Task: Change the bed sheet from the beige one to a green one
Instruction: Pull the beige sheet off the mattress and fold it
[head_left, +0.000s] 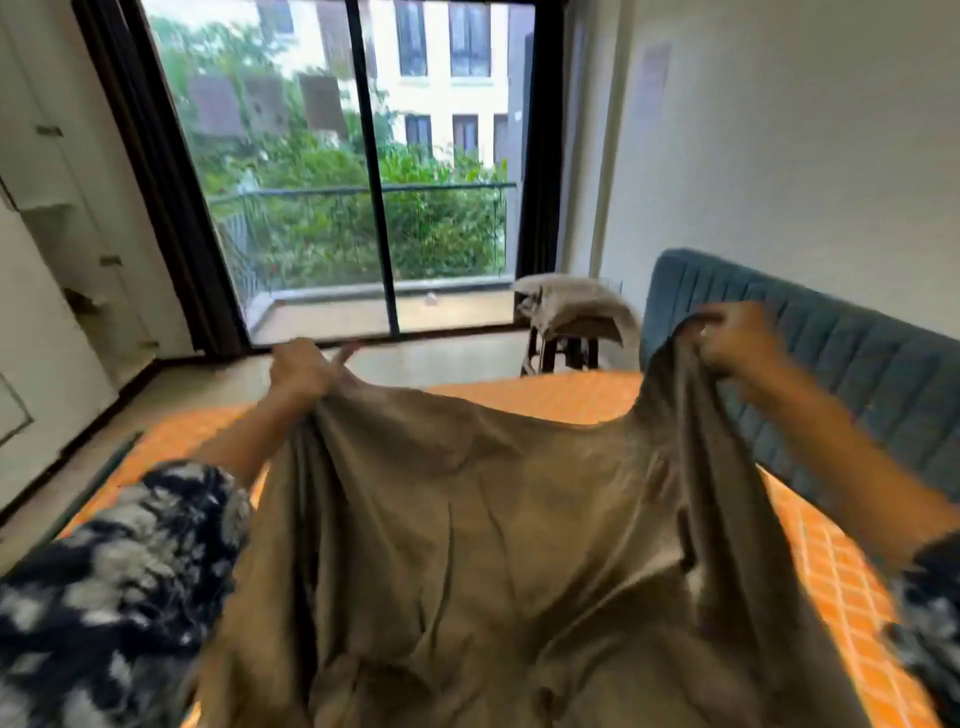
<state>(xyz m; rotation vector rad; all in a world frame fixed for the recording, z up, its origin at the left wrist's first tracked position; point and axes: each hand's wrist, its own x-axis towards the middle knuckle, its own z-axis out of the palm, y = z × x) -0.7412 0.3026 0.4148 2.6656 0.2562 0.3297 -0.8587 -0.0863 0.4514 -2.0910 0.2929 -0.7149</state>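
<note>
A: From the head camera, what's in hand?

B: Both hands hold the sheet (467, 545) over the orange mattress (545, 397): left hand (301, 371) bunches one edge, right hand (737, 338) pinches the other, raised near the headboard (831, 353).

A: Which step?

B: Probably spreading it; it looks olive-brown. Next, flick it flat across the bed.

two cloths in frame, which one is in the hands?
The beige sheet, gripped by the left hand and right hand above the orange mattress. The pale cloth lies draped on the stool, untouched.
</note>
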